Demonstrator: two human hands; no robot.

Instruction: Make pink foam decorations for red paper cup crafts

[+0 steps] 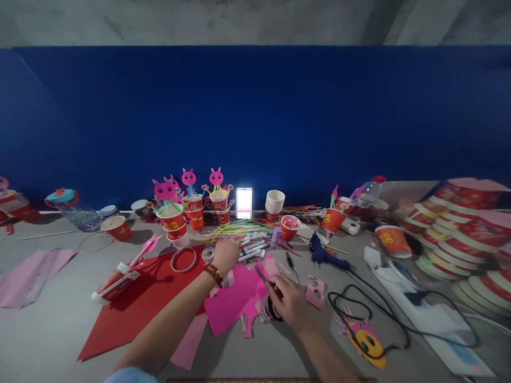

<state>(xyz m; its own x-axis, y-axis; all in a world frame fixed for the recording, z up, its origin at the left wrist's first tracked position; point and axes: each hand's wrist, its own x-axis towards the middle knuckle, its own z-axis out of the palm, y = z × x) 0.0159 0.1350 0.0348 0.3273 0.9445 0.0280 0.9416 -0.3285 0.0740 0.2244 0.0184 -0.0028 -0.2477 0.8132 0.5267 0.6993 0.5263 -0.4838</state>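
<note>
My left hand (227, 254), with a beaded bracelet at the wrist, reaches over the middle of the table beside several white markers (252, 249) and a small tape roll (208, 255). Its fingers are mostly hidden behind the back of the hand, so any hold is unclear. In my right hand (289, 299) is a pair of scissors (260, 272), blades pointing up and left, over the cut bright pink paper (235, 298). Under and around that paper lie pink scraps (249, 322). A large red sheet (138, 306) extends to the left.
Paper cups with pink animal heads (169, 215) stand at the back, beside colourful pipe cleaners (239, 230) and a glowing phone-like screen (244, 203). On the right are a blue glue gun (325, 255), its looping black cord, a yellow paper face (367, 343) and stacked cups (459, 234).
</note>
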